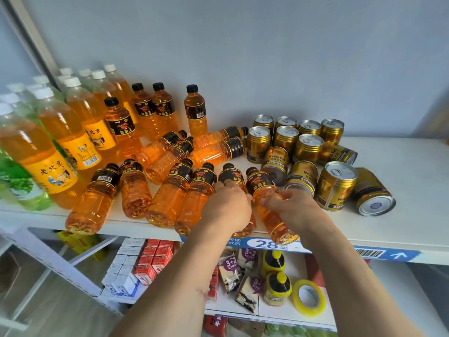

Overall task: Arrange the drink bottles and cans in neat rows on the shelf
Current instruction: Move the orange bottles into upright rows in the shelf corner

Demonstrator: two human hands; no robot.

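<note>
Several small orange drink bottles with black labels lie on their sides on the white shelf. My left hand grips one lying bottle at the shelf's front. My right hand grips the lying bottle just to its right. A few of the same bottles stand upright near the wall. Gold cans sit to the right, some upright, several tipped over.
Tall orange bottles with yellow labels and green bottles stand in rows at the left. The wall runs behind the shelf. Below, a lower shelf holds boxes, snack packs, yellow bottles and a yellow tape roll.
</note>
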